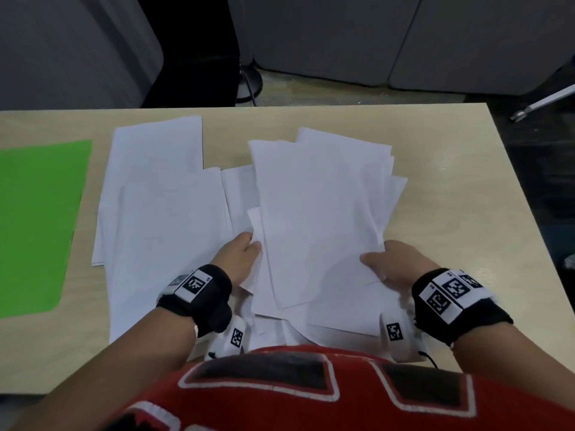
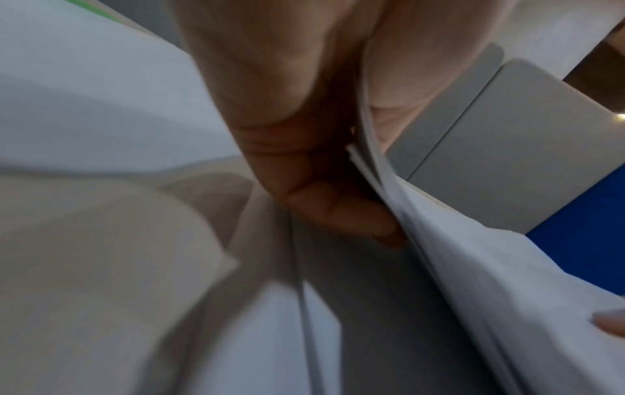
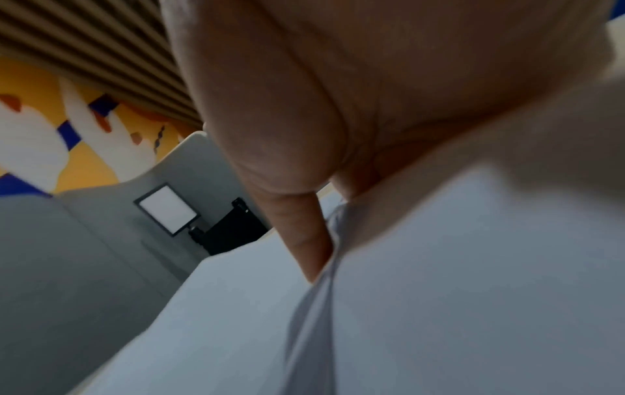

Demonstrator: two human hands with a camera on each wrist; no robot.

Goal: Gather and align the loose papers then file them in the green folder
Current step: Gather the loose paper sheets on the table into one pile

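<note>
Several white sheets lie fanned across the middle of the table. A bunch of papers (image 1: pixel 317 213) is lifted between both hands. My left hand (image 1: pixel 241 253) grips its left edge, thumb on top; the left wrist view shows fingers (image 2: pixel 338 211) under the paper edges (image 2: pixel 439 240). My right hand (image 1: pixel 385 262) pinches the right near corner, thumb on top, and its fingers (image 3: pixel 304 240) press against the paper (image 3: pixel 439 294). More loose sheets (image 1: pixel 161 206) lie flat to the left. The green folder (image 1: pixel 37 225) lies shut at the table's left side.
The light wooden table (image 1: pixel 451 181) ends at the right and far edges. Grey partition panels (image 1: pixel 342 42) stand behind it. A red garment (image 1: pixel 295 393) fills the near bottom of the head view.
</note>
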